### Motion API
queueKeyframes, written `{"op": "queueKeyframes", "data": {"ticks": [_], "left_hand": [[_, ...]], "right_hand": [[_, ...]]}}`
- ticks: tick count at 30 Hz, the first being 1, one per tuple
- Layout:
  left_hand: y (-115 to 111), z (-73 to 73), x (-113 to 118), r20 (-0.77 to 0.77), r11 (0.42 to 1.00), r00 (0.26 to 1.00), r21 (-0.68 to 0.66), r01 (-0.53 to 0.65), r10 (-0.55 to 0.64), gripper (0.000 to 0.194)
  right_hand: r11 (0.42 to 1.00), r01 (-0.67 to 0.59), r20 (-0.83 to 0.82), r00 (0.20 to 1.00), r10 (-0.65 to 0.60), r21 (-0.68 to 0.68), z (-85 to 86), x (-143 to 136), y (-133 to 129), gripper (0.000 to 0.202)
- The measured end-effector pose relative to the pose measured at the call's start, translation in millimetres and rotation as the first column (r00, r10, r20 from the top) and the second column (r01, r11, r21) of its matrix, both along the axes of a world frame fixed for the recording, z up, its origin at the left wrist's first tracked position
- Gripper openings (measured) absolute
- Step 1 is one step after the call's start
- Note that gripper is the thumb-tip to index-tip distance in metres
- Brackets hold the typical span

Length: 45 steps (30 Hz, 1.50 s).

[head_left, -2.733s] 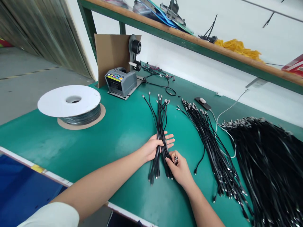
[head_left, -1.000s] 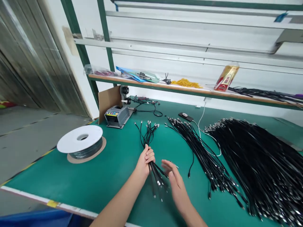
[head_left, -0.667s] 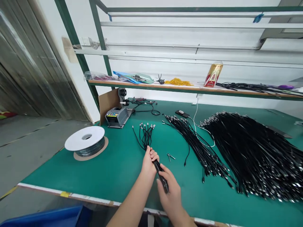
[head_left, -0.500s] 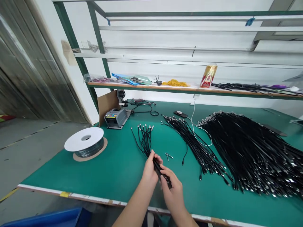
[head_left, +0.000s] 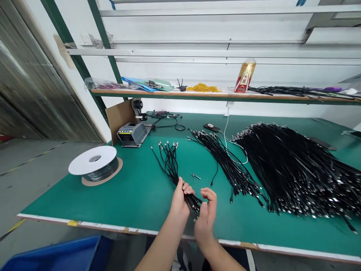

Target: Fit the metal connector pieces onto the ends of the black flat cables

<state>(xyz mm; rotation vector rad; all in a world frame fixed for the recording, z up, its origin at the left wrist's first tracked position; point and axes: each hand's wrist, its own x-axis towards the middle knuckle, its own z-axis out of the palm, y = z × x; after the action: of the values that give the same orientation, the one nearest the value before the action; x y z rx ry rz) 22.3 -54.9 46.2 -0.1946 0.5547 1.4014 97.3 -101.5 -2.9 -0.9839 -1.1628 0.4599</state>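
My left hand (head_left: 180,197) is wrapped round the middle of a bundle of black cables (head_left: 170,165). The bundle's far ends, with silvery connectors, fan out over the green table. Its near ends (head_left: 193,207) poke out of my left fist toward my right hand (head_left: 207,216). That hand is beside these ends, fingers curled but apart from the thumb, with nothing visible in its grasp; whether the thumb touches a cable I cannot tell. A small metal tool like tweezers (head_left: 195,177) lies just beyond my hands.
Right of my hands lie a smaller cable pile (head_left: 225,162) and a large one (head_left: 293,169). On the left are a wire spool (head_left: 93,160) and a grey tape dispenser (head_left: 132,133). A shelf (head_left: 175,94) with a carton spans the back; a blue bin (head_left: 62,256) stands below.
My right hand has come off the cable bundle and its fingers have opened. My left hand keeps its grip. The view has tilted down a little, so the surroundings sit higher.
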Motion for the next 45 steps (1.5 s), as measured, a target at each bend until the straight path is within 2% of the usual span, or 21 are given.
{"op": "queueKeyframes", "data": {"ticks": [4, 9, 13, 16, 19, 24, 29, 32, 34, 37, 41, 45], "left_hand": [[-6.3, 1.8, 8.5, -0.060, 1.000, 0.998, -0.008, 0.005, -0.005, 0.042], [-9.1, 2.9, 11.2, -0.103, 0.998, 0.994, -0.040, -0.038, 0.034, 0.043], [-16.2, 2.8, 17.8, -0.134, 0.996, 0.991, -0.086, -0.012, 0.000, 0.045], [-21.1, 2.3, 17.6, -0.149, 0.995, 0.989, -0.104, 0.000, -0.015, 0.046], [-23.0, 0.3, 17.2, -0.160, 0.996, 0.987, -0.091, 0.003, -0.018, 0.048], [-28.3, -5.3, 23.1, -0.195, 0.998, 0.979, -0.050, 0.043, -0.052, 0.056], [-33.6, -6.9, 18.0, -0.156, 0.993, 0.982, -0.071, 0.093, -0.103, 0.062], [-33.2, -5.9, 13.1, -0.103, 0.993, 0.991, -0.089, 0.079, -0.088, 0.061], [-32.5, -5.2, 11.5, -0.077, 0.993, 0.995, -0.106, 0.053, -0.061, 0.056], [-31.8, -5.5, 12.2, -0.049, 0.991, 0.998, -0.135, 0.023, -0.030, 0.048], [-31.4, -8.0, 16.8, -0.022, 0.988, 1.000, -0.154, 0.015, -0.019, 0.048], [-31.2, -11.0, 20.5, -0.007, 0.986, 1.000, -0.162, 0.029, -0.030, 0.046]], "right_hand": [[0.999, -0.040, -0.031, 0.999, 0.041, 0.015, 7.9, -4.7, 8.2, 0.026], [0.999, -0.025, -0.080, 0.996, 0.028, 0.034, 5.6, -1.9, 7.3, 0.028], [0.996, -0.081, -0.084, 0.993, 0.083, 0.029, 5.0, -1.4, 10.7, 0.028], [0.997, -0.058, -0.100, 0.993, 0.062, 0.041, 4.7, 2.5, 9.9, 0.027], [0.998, -0.023, -0.109, 0.994, 0.029, 0.055, 4.0, 5.2, 7.7, 0.030], [0.999, -0.043, -0.063, 0.997, 0.044, 0.015, 1.6, -0.6, 9.4, 0.029], [0.994, -0.103, 0.062, 0.993, 0.101, 0.033, -5.0, 1.8, 2.7, 0.025], [0.979, -0.190, 0.217, 0.961, 0.170, 0.071, -3.9, 15.3, -6.3, 0.022], [0.960, -0.275, 0.369, 0.899, 0.236, 0.056, 0.8, 26.8, -11.1, 0.018], [0.937, -0.345, 0.556, 0.769, 0.315, -0.054, 10.4, 39.6, -14.2, 0.032], [0.949, -0.259, 0.649, 0.693, 0.313, -0.180, 16.0, 42.6, -12.5, 0.035], [0.961, -0.188, 0.690, 0.669, 0.277, -0.203, 11.5, 40.1, -8.3, 0.025]]}}
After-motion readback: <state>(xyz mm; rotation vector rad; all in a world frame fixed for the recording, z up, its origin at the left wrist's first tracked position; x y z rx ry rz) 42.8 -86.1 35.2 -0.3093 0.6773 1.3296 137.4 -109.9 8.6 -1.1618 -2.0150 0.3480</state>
